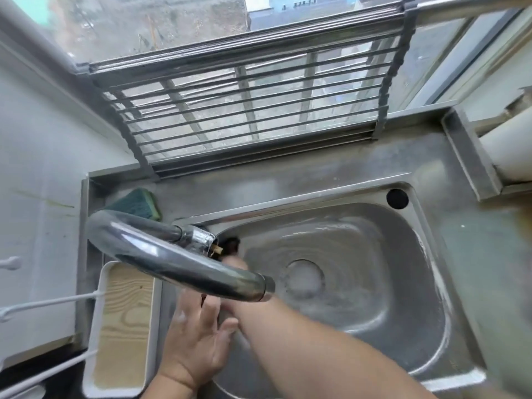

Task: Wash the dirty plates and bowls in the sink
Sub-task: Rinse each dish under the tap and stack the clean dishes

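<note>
From the head camera, a steel sink [403,298] fills the middle and right of the view, its basin wet and its round drain [305,279] sitting just right of centre. No plates or bowls show in the basin; if any lie under the faucet or the arms, they are hidden. A curved chrome faucet [172,254] sweeps across from about 9 o'clock of the drain, its spout end close to the drain's left edge. The left hand [198,341] comes in from 6 o'clock, fingers spread and open, gripping nothing, lying at the left wall of the basin beneath the faucet. The right forearm crosses from 5 o'clock toward the centre, and the right hand [234,263] reaches under the faucet; it is mostly hidden and blurred, so I cannot tell whether it is open or closed, or whether it holds the small dark thing glimpsed just behind the faucet. At 10 o'clock of the drain a green sponge [135,203] rests on the sink ledge. At 8 o'clock a white tray [126,335] with a wood-grain bottom sits beside the sink. At 12 o'clock a metal rack [244,110] of parallel rods leans against the window.
</note>
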Demonstrator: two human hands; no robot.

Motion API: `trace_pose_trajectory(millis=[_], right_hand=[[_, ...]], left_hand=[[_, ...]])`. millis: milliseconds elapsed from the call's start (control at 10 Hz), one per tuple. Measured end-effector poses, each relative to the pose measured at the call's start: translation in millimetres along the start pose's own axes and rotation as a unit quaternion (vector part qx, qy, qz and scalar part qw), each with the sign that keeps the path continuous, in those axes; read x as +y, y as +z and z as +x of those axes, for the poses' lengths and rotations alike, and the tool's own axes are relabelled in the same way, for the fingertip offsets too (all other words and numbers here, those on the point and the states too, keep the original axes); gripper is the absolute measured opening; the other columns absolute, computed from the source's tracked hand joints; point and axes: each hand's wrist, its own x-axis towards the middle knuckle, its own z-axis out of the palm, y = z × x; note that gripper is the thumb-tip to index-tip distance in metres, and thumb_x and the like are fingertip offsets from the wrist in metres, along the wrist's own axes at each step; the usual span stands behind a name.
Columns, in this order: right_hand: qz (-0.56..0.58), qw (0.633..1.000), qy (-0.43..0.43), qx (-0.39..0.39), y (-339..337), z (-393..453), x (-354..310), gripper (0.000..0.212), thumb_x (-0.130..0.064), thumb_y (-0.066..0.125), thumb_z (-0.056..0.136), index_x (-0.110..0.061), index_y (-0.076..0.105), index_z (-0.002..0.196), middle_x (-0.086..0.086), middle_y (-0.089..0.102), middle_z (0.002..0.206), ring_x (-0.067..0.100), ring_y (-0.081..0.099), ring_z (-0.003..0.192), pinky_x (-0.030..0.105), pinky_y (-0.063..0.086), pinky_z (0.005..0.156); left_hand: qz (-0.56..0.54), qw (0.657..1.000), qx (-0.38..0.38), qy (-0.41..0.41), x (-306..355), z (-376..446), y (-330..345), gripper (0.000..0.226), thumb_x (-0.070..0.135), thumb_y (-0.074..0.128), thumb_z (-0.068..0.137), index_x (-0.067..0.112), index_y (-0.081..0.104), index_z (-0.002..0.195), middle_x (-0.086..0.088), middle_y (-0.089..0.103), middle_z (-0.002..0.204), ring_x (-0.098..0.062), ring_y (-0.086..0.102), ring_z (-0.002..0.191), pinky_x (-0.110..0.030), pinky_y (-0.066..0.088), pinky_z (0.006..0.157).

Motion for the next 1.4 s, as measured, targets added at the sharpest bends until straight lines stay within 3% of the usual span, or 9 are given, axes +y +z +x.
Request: trace_pose_trajectory(millis=[200,300,400,500,700,800,1000,1200,1400], right_hand=[[-0.151,0.977,-0.046,0.144,-78,-16,-59,0.026,-0.005,0.063,0.095,-0.001,0.072,0.12,0.012,0.074,0.115,0.015,0.063,0.085,0.022,0.053,0.068],[-0.079,0.966,-0.11,0.22,-138,-42,-86,0.024,0.0,0.057,0.099,-0.002,0.075,0.115,0.005,0.075,0.103,0.009,0.065,0.08,0.015,0.054,0.067],[0.292,0.92,-0.107,0.239,-212,-51,-117,0.052,0.011,0.034,0.096,-0.001,0.063,0.136,0.018,0.071,0.115,0.03,0.07,0.104,0.037,0.054,0.099],[0.357,0.9,-0.085,0.235,-228,-72,-106,0.047,0.009,0.028,0.094,-0.008,0.071,0.096,0.004,0.075,0.069,0.013,0.071,0.058,0.021,0.059,0.072],[0.099,0.992,0.025,0.069,-166,-97,-53,0.011,-0.008,0.058,0.086,-0.009,0.069,0.084,0.01,0.071,0.081,0.023,0.061,0.067,0.03,0.051,0.07],[-0.352,0.926,-0.132,0.023,-124,-72,-56,0.018,-0.01,0.055,0.09,-0.015,0.071,0.095,0.007,0.075,0.084,0.027,0.071,0.072,0.034,0.06,0.066],[-0.891,0.244,-0.312,-0.221,-56,14,-45,0.03,-0.038,0.049,0.104,-0.034,0.072,0.122,-0.014,0.062,0.131,0.019,0.051,0.129,0.033,0.049,0.092],[-0.954,0.088,-0.268,-0.104,-170,20,-90,0.049,-0.029,0.034,0.111,-0.025,0.039,0.16,0.001,0.025,0.171,0.029,0.032,0.153,0.041,0.039,0.113],[-0.979,0.159,-0.009,0.125,-296,-38,-69,0.064,-0.021,0.027,0.113,-0.008,-0.005,0.166,0.014,-0.013,0.174,0.037,-0.005,0.161,0.049,0.015,0.128]], left_hand=[[0.027,1.0,-0.011,-0.007,3,3,-5,0.057,0.054,0.031,0.106,0.009,0.047,0.138,-0.032,0.054,0.138,-0.051,0.051,0.125,-0.057,0.039,0.108],[0.023,0.999,-0.025,0.002,6,3,-7,0.054,0.056,0.03,0.105,0.013,0.051,0.13,-0.023,0.056,0.13,-0.043,0.053,0.114,-0.052,0.044,0.1],[0.018,0.999,-0.03,0.002,7,6,-9,0.055,0.057,0.031,0.104,0.015,0.052,0.133,-0.016,0.052,0.128,-0.039,0.052,0.111,-0.047,0.04,0.098],[0.022,0.999,-0.028,-0.005,7,6,-11,0.056,0.058,0.031,0.103,0.016,0.052,0.133,-0.016,0.051,0.131,-0.04,0.052,0.114,-0.05,0.046,0.099],[0.082,0.996,-0.021,-0.009,12,8,-14,0.064,0.064,0.021,0.103,0.017,0.054,0.129,-0.015,0.051,0.131,-0.036,0.049,0.114,-0.055,0.06,0.073],[0.114,0.993,-0.029,-0.017,13,7,-13,0.065,0.067,0.018,0.103,0.019,0.054,0.128,-0.015,0.051,0.131,-0.045,0.063,0.104,-0.055,0.06,0.067],[0.14,0.99,-0.032,-0.005,-1,5,-1,0.068,0.068,0.029,0.103,0.017,0.049,0.143,-0.032,0.063,0.134,-0.049,0.052,0.126,-0.054,0.032,0.107],[0.107,0.992,-0.067,0.0,6,11,-6,0.065,0.065,0.026,0.104,0.015,0.053,0.136,-0.03,0.063,0.128,-0.045,0.048,0.12,-0.052,0.035,0.101],[0.092,0.992,-0.081,-0.002,19,13,-16,0.063,0.063,0.024,0.103,0.014,0.055,0.129,-0.02,0.058,0.121,-0.039,0.053,0.105,-0.046,0.04,0.094]])
